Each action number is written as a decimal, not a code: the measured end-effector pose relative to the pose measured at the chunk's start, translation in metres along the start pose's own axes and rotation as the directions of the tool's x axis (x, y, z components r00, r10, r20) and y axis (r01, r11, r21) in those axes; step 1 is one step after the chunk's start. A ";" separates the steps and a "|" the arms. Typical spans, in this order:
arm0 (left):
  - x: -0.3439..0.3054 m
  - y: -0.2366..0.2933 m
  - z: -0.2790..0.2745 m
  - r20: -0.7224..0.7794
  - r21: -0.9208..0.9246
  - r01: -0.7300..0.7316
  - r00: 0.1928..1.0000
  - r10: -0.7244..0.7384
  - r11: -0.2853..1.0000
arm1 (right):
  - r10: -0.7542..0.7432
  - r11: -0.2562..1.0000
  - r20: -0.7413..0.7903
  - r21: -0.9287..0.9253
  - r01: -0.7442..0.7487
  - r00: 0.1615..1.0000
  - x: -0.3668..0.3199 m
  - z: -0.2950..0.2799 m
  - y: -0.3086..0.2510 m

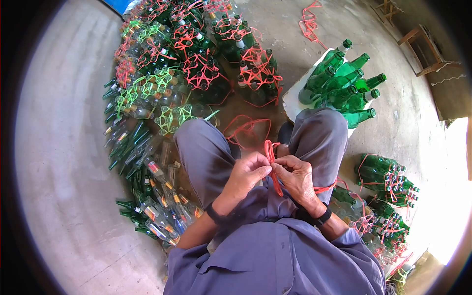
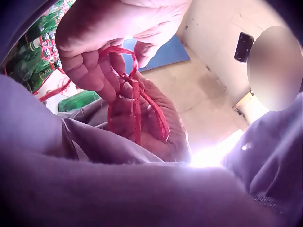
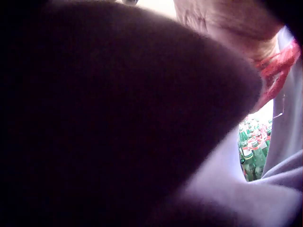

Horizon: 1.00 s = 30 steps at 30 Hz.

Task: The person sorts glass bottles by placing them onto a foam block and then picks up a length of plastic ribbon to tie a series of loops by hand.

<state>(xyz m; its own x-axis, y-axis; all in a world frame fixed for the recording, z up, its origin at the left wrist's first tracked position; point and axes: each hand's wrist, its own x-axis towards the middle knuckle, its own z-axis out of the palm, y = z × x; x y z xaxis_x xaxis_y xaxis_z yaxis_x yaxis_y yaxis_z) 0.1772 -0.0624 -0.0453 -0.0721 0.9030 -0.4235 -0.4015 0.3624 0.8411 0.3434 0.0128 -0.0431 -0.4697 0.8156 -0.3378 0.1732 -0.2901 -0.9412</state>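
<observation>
Both hands meet over the lap in the head view, working a red plastic string [image 1: 269,152] bunched into loops. My left hand [image 1: 250,172] pinches it between thumb and fingers from the left. From the other side my right hand [image 1: 295,178] pinches the same string close by, its fingertips almost meeting the left ones. Loops stick up above the fingers and a folded length hangs below them. In the left wrist view a knot-like crossing of the string [image 2: 135,85] shows between the two hands. Dark cloth hides most of the right wrist view.
Green bottles [image 1: 339,81] stand on a white board [image 1: 293,101] ahead to the right. Many bottles bundled with red and green string [image 1: 167,118] fill the floor at left. More tied bottles [image 1: 383,177] lie at right. Loose red string [image 1: 309,24] lies on the floor [image 1: 280,29].
</observation>
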 end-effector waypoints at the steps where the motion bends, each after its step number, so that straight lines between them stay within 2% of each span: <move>1: 0.000 -0.002 0.000 -0.008 0.013 -0.002 1.000 0.002 1.000 | -0.022 0.999 -0.001 -0.023 0.022 1.000 0.001 0.000 0.002; 3: 0.001 -0.003 0.002 -0.018 0.026 -0.003 1.000 0.003 1.000 | -0.043 0.998 -0.001 -0.047 0.043 0.999 0.001 0.001 0.005; 5: 0.002 -0.003 0.006 -0.092 0.012 -0.034 0.995 0.035 0.999 | -0.063 0.996 -0.002 -0.066 0.063 0.998 0.002 0.001 0.009; 9: 0.005 -0.006 0.006 -0.098 -0.016 -0.053 0.994 0.051 0.998 | -0.110 0.991 -0.006 -0.081 0.109 0.994 0.003 0.004 0.010; 12: 0.005 -0.006 0.003 -0.081 -0.005 -0.007 0.997 0.007 1.000 | -0.104 0.990 0.001 -0.100 0.104 0.995 0.002 0.005 0.006; 24: 0.008 -0.014 0.000 -0.111 -0.120 -0.036 0.994 0.022 0.992 | 0.069 0.997 0.001 -0.047 -0.069 0.998 0.006 0.002 0.006; 26: 0.008 -0.014 0.001 -0.149 -0.137 -0.049 0.988 0.028 0.989 | 0.136 0.991 0.023 -0.019 -0.136 0.990 0.007 -0.001 0.002; 30: 0.007 -0.010 0.002 -0.137 -0.116 -0.027 0.991 0.011 0.993 | 0.110 0.993 0.052 0.044 -0.112 0.993 0.009 -0.001 0.002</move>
<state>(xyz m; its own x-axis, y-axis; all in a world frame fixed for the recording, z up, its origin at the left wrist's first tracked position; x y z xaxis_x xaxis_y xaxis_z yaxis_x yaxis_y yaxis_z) 0.1824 -0.0593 -0.0555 -0.2004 0.8668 -0.4566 -0.5029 0.3089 0.8072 0.3406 0.0205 -0.0477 -0.4923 0.7516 -0.4390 0.1868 -0.4014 -0.8966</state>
